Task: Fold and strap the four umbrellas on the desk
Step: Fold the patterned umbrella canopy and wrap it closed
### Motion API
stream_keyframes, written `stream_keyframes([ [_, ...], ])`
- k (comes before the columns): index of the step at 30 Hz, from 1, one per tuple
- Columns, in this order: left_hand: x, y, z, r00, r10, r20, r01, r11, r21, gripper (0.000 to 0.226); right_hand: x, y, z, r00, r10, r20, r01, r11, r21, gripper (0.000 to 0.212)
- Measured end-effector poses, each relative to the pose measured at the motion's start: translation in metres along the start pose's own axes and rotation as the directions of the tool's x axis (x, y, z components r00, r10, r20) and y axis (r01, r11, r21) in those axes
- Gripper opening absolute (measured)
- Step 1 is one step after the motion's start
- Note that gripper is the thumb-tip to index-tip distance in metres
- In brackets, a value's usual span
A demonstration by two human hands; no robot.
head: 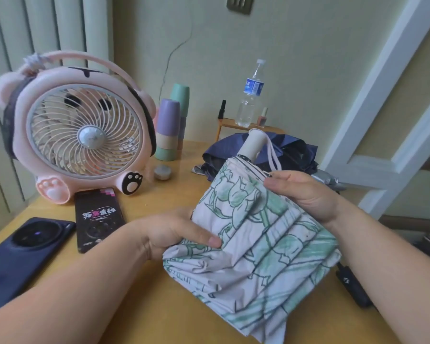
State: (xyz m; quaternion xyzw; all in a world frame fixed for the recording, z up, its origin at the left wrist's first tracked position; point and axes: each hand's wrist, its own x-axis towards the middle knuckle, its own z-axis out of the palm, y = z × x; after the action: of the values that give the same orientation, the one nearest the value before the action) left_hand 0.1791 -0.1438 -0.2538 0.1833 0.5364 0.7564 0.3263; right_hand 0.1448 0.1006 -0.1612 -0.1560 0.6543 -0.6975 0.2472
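Observation:
A white umbrella with a green flower print (258, 247) is held above the wooden desk (144, 306), its cream handle (255, 144) pointing away from me and its canopy loose in pleats. My left hand (174, 232) grips the canopy's left side, thumb on top of the fabric. My right hand (305, 192) grips the upper right part near the ribs. A dark blue umbrella (291, 150) lies unfolded behind it. A black object (353, 286), possibly another umbrella, lies at the right desk edge under my right forearm.
A pink bear-shaped fan (82, 127) stands at the back left. Two phones (23, 254) (98, 217) lie in front of it. Stacked pastel cups (170, 127), a small tin (162, 172), a water bottle (251, 93) on a small shelf, and a white frame (382, 135) at right.

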Motion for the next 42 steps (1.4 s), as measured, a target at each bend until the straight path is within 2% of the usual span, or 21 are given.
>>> stream_keyframes([
  [3,0.001,-0.001,-0.002,0.998,0.019,0.067,-0.017,1.0,-0.021,0.049,0.001,0.004,-0.006,0.997,-0.069,0.032,0.069,0.997,0.021,0.02],
  [5,0.001,-0.002,-0.002,0.995,0.01,0.102,-0.011,1.0,0.008,0.052,0.004,0.004,-0.01,0.992,-0.121,0.029,0.122,0.992,-0.037,0.028],
  [7,0.003,-0.004,-0.001,0.993,-0.003,0.122,-0.002,0.999,0.044,0.06,0.006,0.003,-0.009,0.988,-0.153,-0.017,0.149,0.982,-0.12,0.034],
  [10,0.005,-0.005,0.004,0.992,-0.014,0.129,0.008,0.999,0.051,0.059,0.008,0.0,-0.003,0.969,-0.198,-0.148,0.169,0.967,-0.191,0.022],
  [13,0.007,-0.003,0.004,0.998,-0.024,0.055,0.019,0.996,0.091,0.053,0.01,-0.002,0.001,0.942,-0.234,-0.241,0.16,0.943,-0.292,0.014],
  [18,0.01,0.0,0.008,0.987,-0.071,-0.144,0.094,0.982,0.164,0.052,0.007,-0.007,0.0,0.926,-0.165,-0.338,0.013,0.912,-0.409,0.013],
  [20,0.009,0.003,0.011,0.981,-0.104,-0.166,0.129,0.98,0.152,0.052,0.003,-0.011,-0.003,0.857,-0.329,-0.396,-0.021,0.747,-0.665,0.015],
  [21,0.009,0.005,0.012,0.978,-0.117,-0.175,0.144,0.977,0.156,0.05,0.0,-0.014,-0.002,0.773,-0.517,-0.368,-0.003,0.577,-0.817,0.013],
  [23,0.006,0.011,0.012,0.972,-0.145,-0.185,0.18,0.966,0.187,0.048,-0.011,-0.026,0.012,0.615,-0.788,-0.023,0.211,0.192,-0.958,0.009],
  [24,0.005,0.017,0.013,0.968,-0.16,-0.193,0.203,0.952,0.227,0.047,-0.015,-0.035,0.023,0.611,-0.771,0.181,0.308,0.021,-0.951,0.025],
  [26,0.004,0.032,0.015,0.956,-0.2,-0.213,0.267,0.895,0.358,0.049,-0.015,-0.049,0.046,0.776,-0.479,0.41,0.338,-0.233,-0.912,0.062],
  [28,0.007,0.054,0.027,0.95,-0.23,-0.212,0.31,0.777,0.548,0.053,-0.004,-0.057,0.059,0.943,-0.136,0.302,0.225,-0.407,-0.885,0.082],
  [29,0.009,0.065,0.033,0.955,-0.231,-0.184,0.295,0.711,0.638,0.052,0.001,-0.057,0.063,0.979,0.006,0.204,0.188,-0.409,-0.893,0.082],
  [31,0.012,0.084,0.049,0.956,-0.248,-0.158,0.273,0.553,0.787,0.045,0.008,-0.052,0.061,0.978,0.185,0.098,0.141,-0.239,-0.961,0.074],
  [33,0.012,0.097,0.058,0.926,-0.298,-0.23,0.338,0.389,0.857,0.045,0.011,-0.045,0.052,0.97,0.208,0.129,0.153,-0.104,-0.983,0.07],
  [35,0.012,0.104,0.074,0.905,-0.3,-0.303,0.376,0.225,0.899,0.045,0.007,-0.045,0.045,0.963,0.227,0.145,0.164,-0.068,-0.984,0.069],
  [37,0.014,0.102,0.089,0.909,-0.116,-0.4,0.385,-0.132,0.913,0.057,0.0,-0.05,0.037,0.956,0.259,0.138,0.138,0.017,-0.99,0.064],
  [38,0.015,0.098,0.099,0.917,0.035,-0.397,0.385,-0.338,0.859,0.06,-0.003,-0.053,0.032,0.951,0.28,0.129,0.108,0.09,-0.99,0.059],
  [39,0.016,0.095,0.105,0.92,0.151,-0.36,0.387,-0.475,0.79,0.059,-0.006,-0.055,0.027,0.947,0.301,0.115,0.07,0.157,-0.985,0.054],
  [40,0.017,0.093,0.109,0.919,0.21,-0.334,0.394,-0.529,0.751,0.054,-0.009,-0.057,0.023,0.943,0.316,0.103,0.041,0.196,-0.98,0.05],
  [42,0.019,0.094,0.113,0.921,0.165,-0.351,0.384,-0.521,0.762,0.044,-0.011,-0.055,0.021,0.949,0.297,0.103,0.062,0.145,-0.987,0.053],
])
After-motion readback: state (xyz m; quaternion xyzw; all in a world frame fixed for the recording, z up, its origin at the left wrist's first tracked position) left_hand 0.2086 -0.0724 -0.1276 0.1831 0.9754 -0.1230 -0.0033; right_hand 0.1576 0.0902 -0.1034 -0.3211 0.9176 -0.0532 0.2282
